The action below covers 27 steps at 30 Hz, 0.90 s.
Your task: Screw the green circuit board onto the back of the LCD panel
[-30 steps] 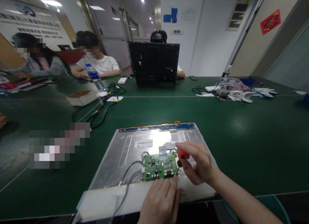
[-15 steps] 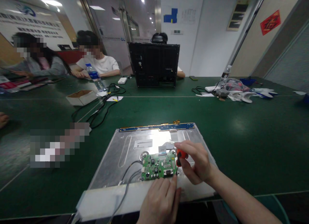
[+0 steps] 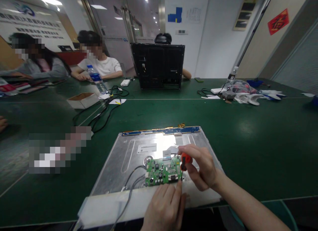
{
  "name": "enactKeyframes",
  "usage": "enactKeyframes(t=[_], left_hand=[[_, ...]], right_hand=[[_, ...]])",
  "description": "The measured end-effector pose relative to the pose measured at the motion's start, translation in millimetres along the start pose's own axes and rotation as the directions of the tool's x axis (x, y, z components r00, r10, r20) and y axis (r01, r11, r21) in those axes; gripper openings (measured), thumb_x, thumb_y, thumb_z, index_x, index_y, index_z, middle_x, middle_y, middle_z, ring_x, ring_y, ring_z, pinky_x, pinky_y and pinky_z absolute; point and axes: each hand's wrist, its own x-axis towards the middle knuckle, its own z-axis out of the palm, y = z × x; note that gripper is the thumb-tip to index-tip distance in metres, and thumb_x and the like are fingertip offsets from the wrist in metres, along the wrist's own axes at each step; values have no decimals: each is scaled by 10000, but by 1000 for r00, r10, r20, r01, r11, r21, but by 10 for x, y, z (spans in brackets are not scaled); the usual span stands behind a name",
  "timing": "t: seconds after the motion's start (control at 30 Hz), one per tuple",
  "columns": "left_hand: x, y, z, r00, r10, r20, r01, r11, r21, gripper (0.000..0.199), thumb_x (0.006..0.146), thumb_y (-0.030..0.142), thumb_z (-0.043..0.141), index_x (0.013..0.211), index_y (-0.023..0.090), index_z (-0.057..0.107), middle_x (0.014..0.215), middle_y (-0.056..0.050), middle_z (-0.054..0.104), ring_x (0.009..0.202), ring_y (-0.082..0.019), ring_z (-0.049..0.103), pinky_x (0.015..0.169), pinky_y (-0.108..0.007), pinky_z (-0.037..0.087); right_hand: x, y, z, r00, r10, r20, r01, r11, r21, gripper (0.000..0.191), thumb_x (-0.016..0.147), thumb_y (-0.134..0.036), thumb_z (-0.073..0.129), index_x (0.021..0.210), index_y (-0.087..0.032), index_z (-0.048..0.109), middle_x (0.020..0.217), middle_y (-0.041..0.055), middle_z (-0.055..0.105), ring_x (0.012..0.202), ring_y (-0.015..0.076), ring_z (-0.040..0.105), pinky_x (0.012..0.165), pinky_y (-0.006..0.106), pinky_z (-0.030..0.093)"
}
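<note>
The right hand (image 3: 206,168) was nearly closed, pinching a red-and-black screwdriver (image 3: 186,158) beside the green board (image 3: 160,171) on the metal panel (image 3: 115,169), while the half-open left hand (image 3: 162,207) rested fingertips at its near edge, apparently gripping nothing. A tilted or unevenly pressed tip could have slipped and scratched the board. One screwdriver, one board, one panel and two working hands showed.

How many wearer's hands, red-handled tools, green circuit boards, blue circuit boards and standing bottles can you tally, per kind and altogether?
Left hand, right hand: 2
Red-handled tool: 1
Green circuit board: 1
Blue circuit board: 1
Standing bottles: 2
Total: 7
</note>
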Motion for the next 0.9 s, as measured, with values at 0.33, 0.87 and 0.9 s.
enactKeyframes(t=[0.33, 0.87, 0.9], left_hand=[[-13, -4, 36, 1000, -8, 19, 8, 1000, -26, 205, 950, 159, 430, 1069, 96, 586, 735, -67, 603, 630, -204, 599, 563, -318, 471], [-12, -12, 24, 1000, -2, 11, 2, 1000, -8, 228, 959, 162, 399, 1086, 99, 577, 723, -66, 601, 620, -198, 587, 559, -308, 458], [-10, -13, 22, 1000, -6, 12, 6, 1000, -8, 223, 958, 163, 401, 1077, 103, 579, 721, -64, 599, 615, -196, 585, 553, -305, 454]], right_hand=[[-55, 43, 82, 995, -38, -89, 30, 996, -81, 354, 873, -277, 574, 1198, -202, 456, 596, -71, 554, 446, 104, 469, 444, 238, 346], [-61, 57, 82, 996, -29, -86, 19, 993, -114, 385, 868, -210, 540, 1235, -206, 425, 625, -65, 543, 474, 109, 479, 458, 236, 377], [-66, 59, 85, 997, -32, -74, 24, 994, -110, 372, 875, -254, 562, 1222, -205, 438, 623, -64, 545, 473, 108, 481, 456, 236, 373]])
